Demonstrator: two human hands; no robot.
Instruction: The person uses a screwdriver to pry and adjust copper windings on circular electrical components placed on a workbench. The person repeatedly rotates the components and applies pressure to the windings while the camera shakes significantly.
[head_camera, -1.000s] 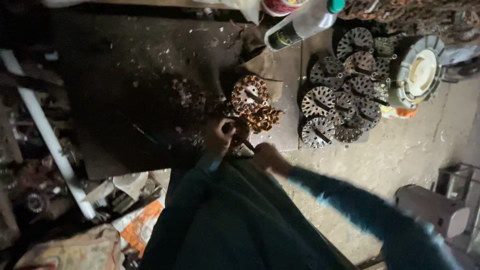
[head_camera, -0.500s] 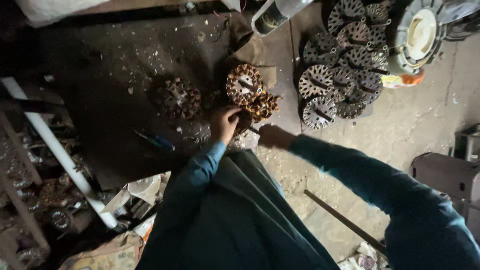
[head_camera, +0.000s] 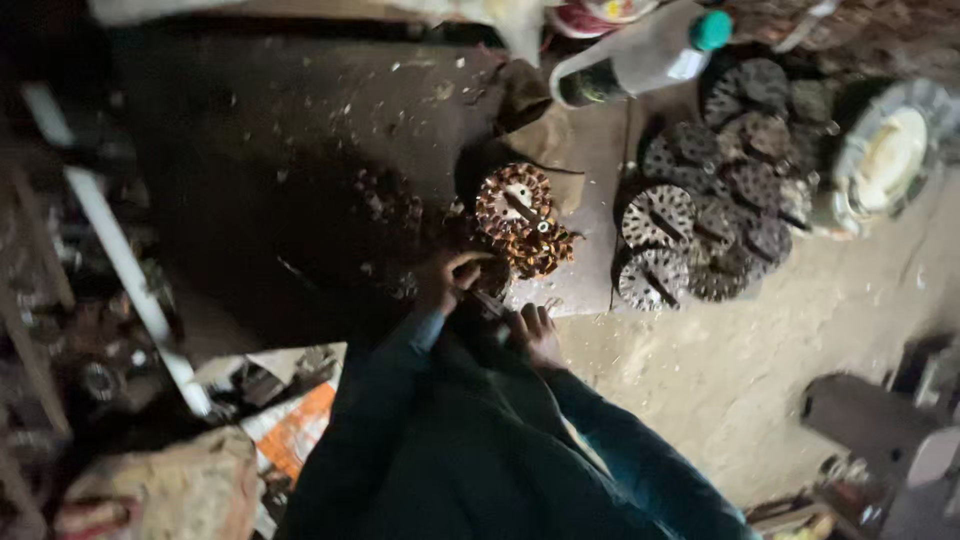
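Dusty workshop floor: both hands have drawn back from copper-wound stator at 12 o'clock; left hand and right hand now pinch a thin tool, fingers narrow.

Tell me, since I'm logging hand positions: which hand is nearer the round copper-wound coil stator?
Left. The left hand sits just below-left of the stator; the right hand lies farther below it.

Both arms reach forward in dark blue-green sleeves, forearms angled inward so the hands meet close together. The left hand is curled, fingers bent under, the thumb side turned up. The right hand lies just beside it, knuckles up, fingers folded. The picture is too blurred to show the grip clearly.
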